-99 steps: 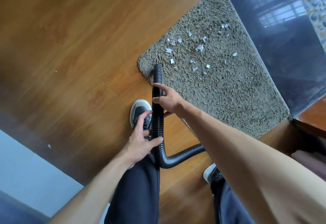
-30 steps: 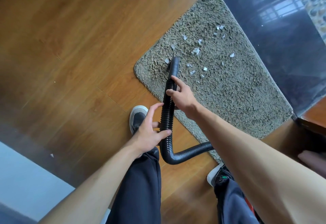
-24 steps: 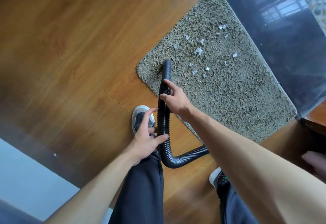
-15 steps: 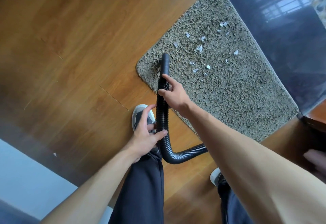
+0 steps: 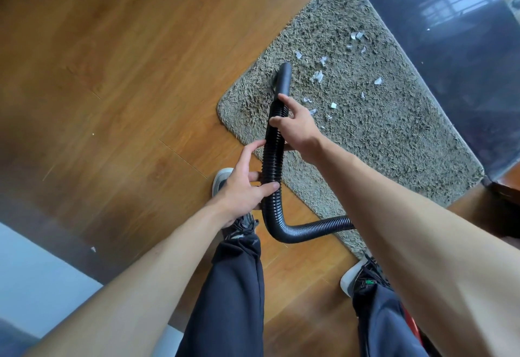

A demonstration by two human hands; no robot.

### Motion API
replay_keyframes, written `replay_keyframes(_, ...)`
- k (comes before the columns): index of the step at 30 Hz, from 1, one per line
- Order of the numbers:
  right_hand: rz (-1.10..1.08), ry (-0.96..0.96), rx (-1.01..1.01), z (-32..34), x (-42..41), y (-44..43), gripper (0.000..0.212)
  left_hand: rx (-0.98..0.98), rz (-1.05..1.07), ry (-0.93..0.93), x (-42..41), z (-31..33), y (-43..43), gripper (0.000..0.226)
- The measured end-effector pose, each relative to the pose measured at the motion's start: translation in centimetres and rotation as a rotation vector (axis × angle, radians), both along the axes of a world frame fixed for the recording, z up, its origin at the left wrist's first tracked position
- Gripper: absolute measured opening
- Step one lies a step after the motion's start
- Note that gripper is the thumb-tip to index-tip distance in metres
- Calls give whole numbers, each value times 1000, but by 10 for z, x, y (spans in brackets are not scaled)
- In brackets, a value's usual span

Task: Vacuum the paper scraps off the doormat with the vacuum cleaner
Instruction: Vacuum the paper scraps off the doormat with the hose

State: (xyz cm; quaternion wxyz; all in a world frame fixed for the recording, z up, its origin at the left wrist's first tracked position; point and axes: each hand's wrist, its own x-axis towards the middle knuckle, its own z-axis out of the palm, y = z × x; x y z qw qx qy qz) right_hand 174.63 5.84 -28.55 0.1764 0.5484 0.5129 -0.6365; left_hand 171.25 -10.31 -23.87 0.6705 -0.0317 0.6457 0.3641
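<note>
**Hose tip on the mat, scraps beside it**

The right hand (image 5: 298,128) has its grip wrapped round the black ribbed vacuum hose (image 5: 271,165) just behind the smooth black nozzle end (image 5: 283,78); the left hand (image 5: 244,187) is clamped on it lower down, thumb across the ribs. The nozzle end sits on the shaggy grey-beige doormat (image 5: 394,145) near its left corner, with the small white paper scraps (image 5: 318,75) scattered on the mat just right of and beyond it. A grey-and-white sneaker (image 5: 221,178) on the brown wooden plank floor (image 5: 112,75) shows under the left hand.
</note>
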Motion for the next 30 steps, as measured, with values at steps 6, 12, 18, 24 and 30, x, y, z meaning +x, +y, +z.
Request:
replay_keyframes(6,-104,-17,-113,8,32,-12,67,-12,-51,-31,21,3,-14,80)
replay_keyframes(12,-196,-38,-160,12,69,-18,67,-14,-86,-87,47,11,-14,80)
replay_keyframes(18,-255,-9,-178,16,99,-16,65,-9,-174,-93,65,17,-3,79)
replay_keyframes(24,-341,-16,-195,14,127,-9,65,2,-252,-108,77,18,9,79)
replay_keyframes(30,-428,-22,-203,18,149,-2,63,9,-321,-107,91,20,23,81)
